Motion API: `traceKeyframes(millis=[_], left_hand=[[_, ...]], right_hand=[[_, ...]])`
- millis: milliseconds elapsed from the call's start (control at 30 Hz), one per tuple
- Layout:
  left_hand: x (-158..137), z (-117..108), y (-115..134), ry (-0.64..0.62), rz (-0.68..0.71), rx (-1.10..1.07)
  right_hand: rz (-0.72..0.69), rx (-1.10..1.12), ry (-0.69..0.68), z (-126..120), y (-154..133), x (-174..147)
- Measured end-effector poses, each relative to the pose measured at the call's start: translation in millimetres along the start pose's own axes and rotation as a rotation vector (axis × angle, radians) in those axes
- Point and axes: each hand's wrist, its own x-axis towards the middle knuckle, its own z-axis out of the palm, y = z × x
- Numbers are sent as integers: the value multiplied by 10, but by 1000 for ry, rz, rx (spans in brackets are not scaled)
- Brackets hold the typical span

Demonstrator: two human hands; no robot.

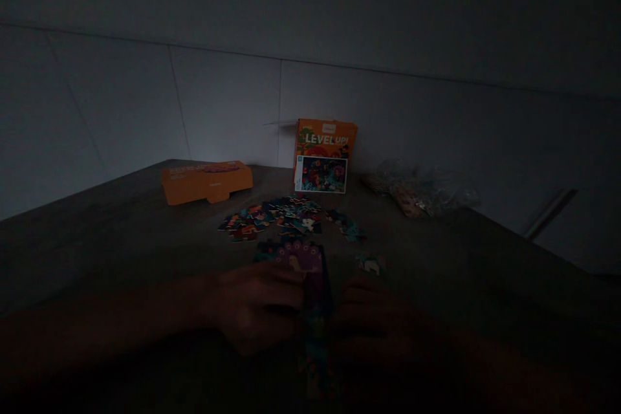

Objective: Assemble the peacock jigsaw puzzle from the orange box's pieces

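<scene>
A partly joined jigsaw puzzle [314, 284] lies on the table in front of me, with a purple peacock at its far end. From the left, my left hand [257, 304] is closed at the puzzle, its bent fingers over the left edge and covering part of it. My right hand [369, 317] is beside the right edge with its fingers curled; darkness hides what its fingertips hold, if anything. Just beyond the right hand lies a loose puzzle piece [371, 264] with a white figure. The near end of the puzzle fades into shadow.
Loose jigsaw pieces [276, 213] are heaped beyond the puzzle, with a few more [347, 225] to their right. An orange box lid [206, 182] lies at the back left. An upright orange box [327, 136] has a picture card [323, 174] before it. Clear plastic bags [427, 194] lie back right.
</scene>
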Motion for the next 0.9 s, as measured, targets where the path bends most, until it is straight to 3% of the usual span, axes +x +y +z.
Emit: traceKeyframes(millis=[167,300,500,733,900], left_hand=[[1,6,-10,10,0,-26],[-20,14,-13,29,21,-59],[-5,-10,-1,-26,-55,-139],[7,-9,-7,-50,-56,-135],[3,5,-26,-14,-21,-146]], right_hand=[[33,4,-36,-44,-34,24],[30,-28,27,-44,-36,30],[3,-52,118,-23,20,15],[51,-66,21,-26,27,-2],[33,-35,25,-18,42,-6]])
